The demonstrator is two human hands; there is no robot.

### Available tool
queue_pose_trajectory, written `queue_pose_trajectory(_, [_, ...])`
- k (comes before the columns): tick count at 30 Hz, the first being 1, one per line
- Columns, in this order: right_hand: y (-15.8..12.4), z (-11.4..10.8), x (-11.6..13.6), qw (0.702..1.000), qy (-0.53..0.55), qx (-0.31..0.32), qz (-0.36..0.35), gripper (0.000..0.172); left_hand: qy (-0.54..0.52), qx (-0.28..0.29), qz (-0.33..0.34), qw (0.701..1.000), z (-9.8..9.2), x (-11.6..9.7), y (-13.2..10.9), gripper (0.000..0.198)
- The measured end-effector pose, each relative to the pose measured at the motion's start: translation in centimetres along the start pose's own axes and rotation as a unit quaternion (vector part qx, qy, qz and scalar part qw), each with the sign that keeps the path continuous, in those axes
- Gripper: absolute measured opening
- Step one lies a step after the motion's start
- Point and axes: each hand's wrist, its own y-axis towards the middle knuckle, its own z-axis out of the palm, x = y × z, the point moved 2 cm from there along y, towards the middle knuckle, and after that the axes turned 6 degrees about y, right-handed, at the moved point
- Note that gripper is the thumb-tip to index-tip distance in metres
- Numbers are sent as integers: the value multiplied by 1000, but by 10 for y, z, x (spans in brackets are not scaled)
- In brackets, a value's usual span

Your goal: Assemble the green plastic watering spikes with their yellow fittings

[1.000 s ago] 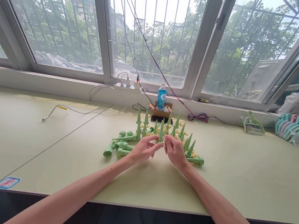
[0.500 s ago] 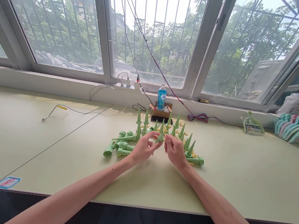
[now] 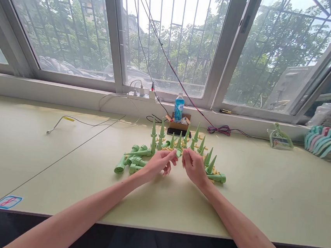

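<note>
Looking forward and down in the head view, over a pale worktop [image 3: 263, 203]. Pinching a green piece [image 3: 178, 153] between thumb and forefinger of the left hand [image 3: 161, 164], curling the other fingers loosely below. Gathering the fingers of the right hand [image 3: 193, 167] close together just beside the green piece; not being able to tell what, if anything, between the right fingertips. Holding the green piece in the narrow gap between the two hands, above the middle of the worktop, and not making out its full shape at this angle.

Facing a spread of upright green spikes [image 3: 196, 133] just beyond the hands, reaching round to the right. Seeing lying green spikes [image 3: 119, 167] heaped beside the left hand, and a single lying spike [image 3: 219, 178] by the right wrist. Spotting small yellow pieces [image 3: 215, 171] scattered among the upright green spikes.

Looking farther back, finding a blue bottle [image 3: 178, 109] rising from a cardboard box [image 3: 175, 125], with a dark flat object [image 3: 171, 131] lying in front. Noticing a power strip [image 3: 133, 95] on the ledge to the left, a coiled cable [image 3: 222, 130] to the right of the box, and pastel hangers [image 3: 322, 141] crowding the far right end of the worktop.
</note>
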Motion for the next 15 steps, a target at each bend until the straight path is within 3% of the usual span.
queue_pose_trajectory(9, [0,0,0,1000,12,10,9,41,-37,12,5,999,-1,-3,-2,43])
queue_pose_trajectory(15, [0,0,1,1000,5,1,9,47,-17,-2,43,999,-4,-2,-1,38])
